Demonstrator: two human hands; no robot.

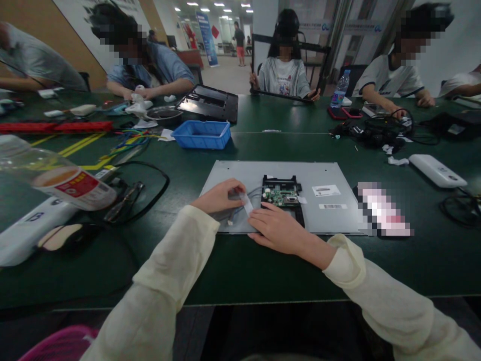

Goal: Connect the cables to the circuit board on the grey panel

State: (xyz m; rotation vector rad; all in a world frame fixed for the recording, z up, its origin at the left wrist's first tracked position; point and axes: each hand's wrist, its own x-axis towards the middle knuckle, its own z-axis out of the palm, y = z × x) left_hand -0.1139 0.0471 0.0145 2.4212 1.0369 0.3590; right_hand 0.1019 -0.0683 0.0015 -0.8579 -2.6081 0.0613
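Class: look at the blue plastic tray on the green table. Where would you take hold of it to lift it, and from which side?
Grip the blue tray by its two short end walls, one hand each, coming from above. It sits upright and open-topped, so the raised rim probably offers a firm hold, and the near long side is free. The black panel lies close behind it.

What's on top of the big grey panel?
On the grey panel sit a green circuit board in a black frame, thin wires, two white labels and both hands, left hand, right hand. Whatever lies beneath the hands is covered.
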